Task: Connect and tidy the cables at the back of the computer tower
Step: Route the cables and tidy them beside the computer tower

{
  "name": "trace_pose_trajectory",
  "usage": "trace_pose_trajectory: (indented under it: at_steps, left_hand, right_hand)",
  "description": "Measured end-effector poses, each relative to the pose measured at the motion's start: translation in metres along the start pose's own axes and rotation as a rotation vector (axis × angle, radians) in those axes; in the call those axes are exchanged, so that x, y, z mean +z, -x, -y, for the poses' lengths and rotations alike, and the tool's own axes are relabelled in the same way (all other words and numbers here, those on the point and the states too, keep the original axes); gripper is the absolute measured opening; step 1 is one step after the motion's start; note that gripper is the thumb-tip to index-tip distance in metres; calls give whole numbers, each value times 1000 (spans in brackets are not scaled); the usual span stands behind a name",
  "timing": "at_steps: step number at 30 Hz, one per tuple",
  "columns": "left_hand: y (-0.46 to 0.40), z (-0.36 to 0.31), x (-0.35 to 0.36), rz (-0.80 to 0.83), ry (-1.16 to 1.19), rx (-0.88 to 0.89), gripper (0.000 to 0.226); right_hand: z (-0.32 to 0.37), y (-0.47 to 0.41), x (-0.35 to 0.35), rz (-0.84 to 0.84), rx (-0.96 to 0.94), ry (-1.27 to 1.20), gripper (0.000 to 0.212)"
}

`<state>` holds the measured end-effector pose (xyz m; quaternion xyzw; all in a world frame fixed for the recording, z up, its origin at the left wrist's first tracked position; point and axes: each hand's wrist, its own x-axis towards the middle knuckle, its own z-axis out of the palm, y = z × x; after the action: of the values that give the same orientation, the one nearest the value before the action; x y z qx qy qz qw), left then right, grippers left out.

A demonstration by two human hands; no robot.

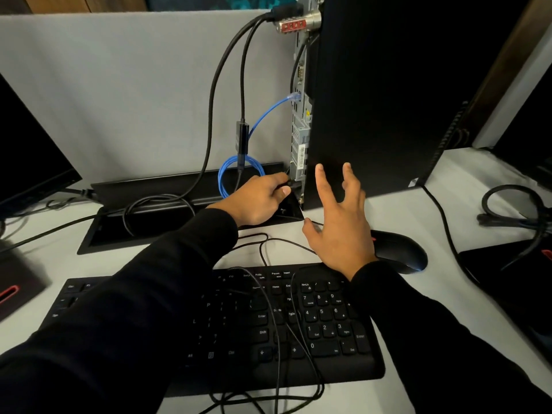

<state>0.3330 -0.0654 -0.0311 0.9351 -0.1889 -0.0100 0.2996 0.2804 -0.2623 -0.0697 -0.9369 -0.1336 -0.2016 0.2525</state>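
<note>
A black computer tower (373, 94) stands upright on the white desk, its silver back panel (300, 135) facing left. My left hand (258, 200) pinches a black plug (291, 183) at the bottom of that panel. My right hand (340, 222) hovers with fingers spread beside the tower's lower side, holding nothing. A blue network cable (265, 115) runs into the panel and coils below. Two black cables (230, 67) hang from the top of the panel, beside a silver lock with red dials (294, 23).
A black keyboard (268, 324) lies in front, thin black cables (277, 339) draped over it. A black mouse (400, 252) sits to the right. A black cable tray (149, 228) opens in the desk at the grey partition. A monitor (27, 156) stands left; more cables (513, 210) lie right.
</note>
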Motion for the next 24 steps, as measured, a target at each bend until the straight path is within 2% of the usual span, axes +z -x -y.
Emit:
trace_pose_trajectory:
  at_steps: [10, 16, 19, 22, 24]
  left_hand:
    - [-11, -16, -11, 32, -155, 39, 26]
    - [-23, -27, -23, 161, -210, -22, 21]
    - [-26, -28, -26, 193, -192, -56, 20]
    - [-23, -27, -21, 173, -112, -66, 22]
    - [-21, -26, -16, 134, -89, -39, 21]
  right_hand:
    - [4, 0, -4, 66, 42, 3, 103]
    - [3, -1, -1, 63, 29, 5, 99]
    - [0, 1, -1, 46, 23, -73, 92]
    - [2, -6, -8, -80, -15, -197, 73]
    - [8, -24, -25, -281, -28, -220, 67]
